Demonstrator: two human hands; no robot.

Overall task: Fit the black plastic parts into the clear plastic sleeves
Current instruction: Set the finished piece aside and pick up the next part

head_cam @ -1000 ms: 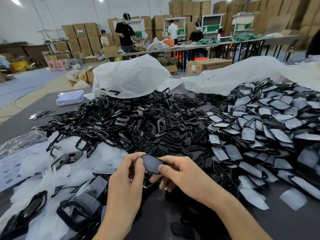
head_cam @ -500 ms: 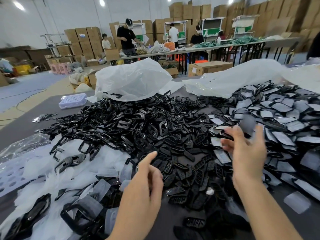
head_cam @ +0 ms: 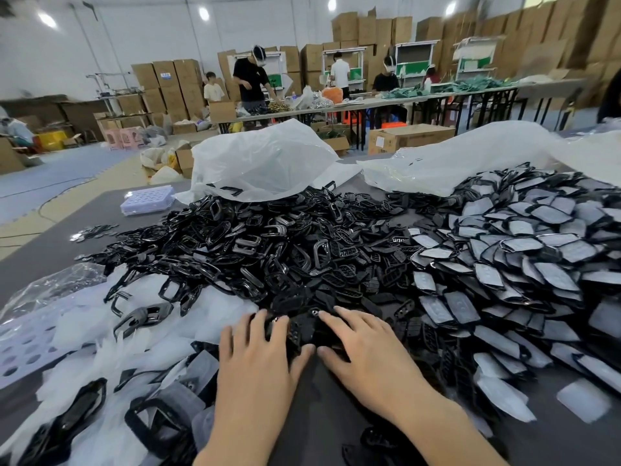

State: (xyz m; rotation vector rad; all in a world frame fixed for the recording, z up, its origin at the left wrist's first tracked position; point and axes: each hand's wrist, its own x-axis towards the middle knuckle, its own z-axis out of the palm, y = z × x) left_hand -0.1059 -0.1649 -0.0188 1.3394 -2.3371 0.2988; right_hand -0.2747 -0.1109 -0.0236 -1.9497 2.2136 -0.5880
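— black plastic parts (head_cam: 302,257): position?
— heaped at the middle of the table (head_cam: 322,405), between loose clear plastic sleeves (head_cam: 84,334) on the person's left and a pile of sleeved parts (head_cam: 504,264) on the right; white bags (head_cam: 262,163) lie behind the heap.
— hands?
— left hand (head_cam: 258,361) and right hand (head_cam: 366,351) lie palm-down, side by side, on the heap's near edge; thumbs nearly meet.
— fingers?
— spread and fairly straight on both hands, tips resting on the parts; nothing is gripped.
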